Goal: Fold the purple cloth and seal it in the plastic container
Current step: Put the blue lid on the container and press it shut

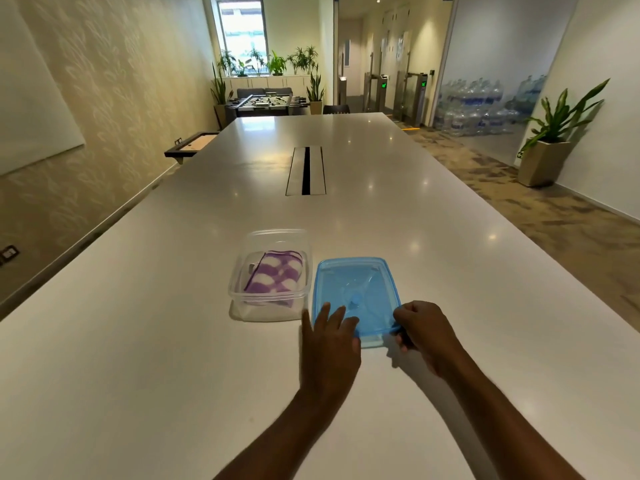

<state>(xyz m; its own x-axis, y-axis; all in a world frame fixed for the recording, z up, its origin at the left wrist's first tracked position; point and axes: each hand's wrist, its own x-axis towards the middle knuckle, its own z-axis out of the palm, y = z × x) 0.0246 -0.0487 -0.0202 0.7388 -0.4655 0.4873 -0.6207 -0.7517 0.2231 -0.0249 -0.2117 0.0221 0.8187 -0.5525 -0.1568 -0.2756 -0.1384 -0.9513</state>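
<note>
Head view looks down a long white glossy surface [173,341] with two bare forearms reaching in from the bottom edge, both cut off below the elbow. The folded purple-and-white patterned cloth [273,277] lies inside the clear rectangular plastic container [270,237], which stands open, with no lid on it, on the surface. The container's near wall blurs the cloth's lower edge, so how many folds it has is hard to make out. Just right of the container, close but whether touching cannot be told, lies the translucent blue rectangular plastic lid [356,289], flat or nearly so. The left hand [329,344] is spread, fingers resting on the lid's near left corner, gripping nothing. The right hand [424,332] is curled onto the lid's near right corner, thumb on top and fingers tucked under the edge; those fingers are mostly hidden beneath the hand. A recessed cable slot [306,170] sits in the surface farther out. Beyond the surface's end, the room's details are small and soft.
</note>
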